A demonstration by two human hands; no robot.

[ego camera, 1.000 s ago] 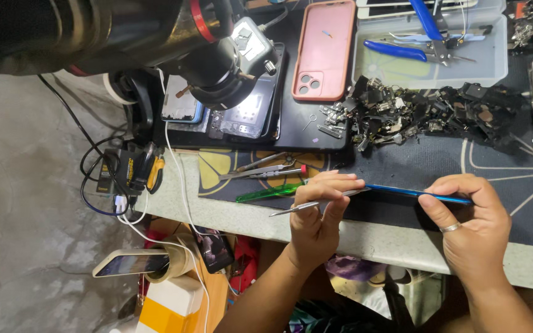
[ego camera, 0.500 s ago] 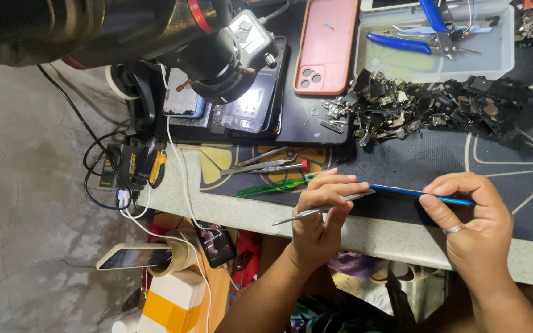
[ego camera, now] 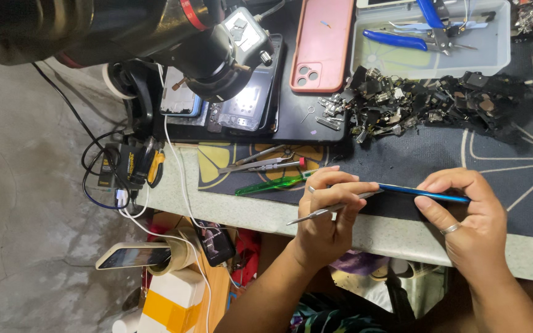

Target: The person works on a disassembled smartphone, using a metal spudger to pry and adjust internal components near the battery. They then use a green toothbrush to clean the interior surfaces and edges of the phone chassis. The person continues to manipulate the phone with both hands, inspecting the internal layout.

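A slim blue phone (ego camera: 424, 193) is standing on its edge over the dark work mat (ego camera: 402, 160), seen edge-on as a thin blue line, and it is spanning the gap between the two hands. The right hand (ego camera: 470, 225) is pinching its right end, thumb below and fingertips curled over the top edge; a ring is showing on one finger. The left hand (ego camera: 331, 213) is closing around the phone's left end, fingers folded over it, and in the same grip it is holding metal tweezers (ego camera: 328, 211), whose shaft is running down to the left while the other end is lying against the phone's edge. Both grips are closed tight, with no gap showing between the fingers and what they hold.

Against the earlier views, the hands and phone are sitting in much the same place near the front edge of the worktop (ego camera: 365, 231); the phone is staying level, and the tweezers are keeping nearly the same slant.

Just left of the left hand, a green-handled tool (ego camera: 269, 184) and a second pair of tweezers (ego camera: 260, 163) are lying on the mat. Farther back, a heap of small dark phone parts (ego camera: 427, 102) is spreading out, with a pink phone case (ego camera: 322, 43) and a clear tray (ego camera: 495, 58) holding blue-handled pliers (ego camera: 402, 38) behind it. A microscope (ego camera: 214, 46) is hanging over a dismantled phone (ego camera: 245, 108).
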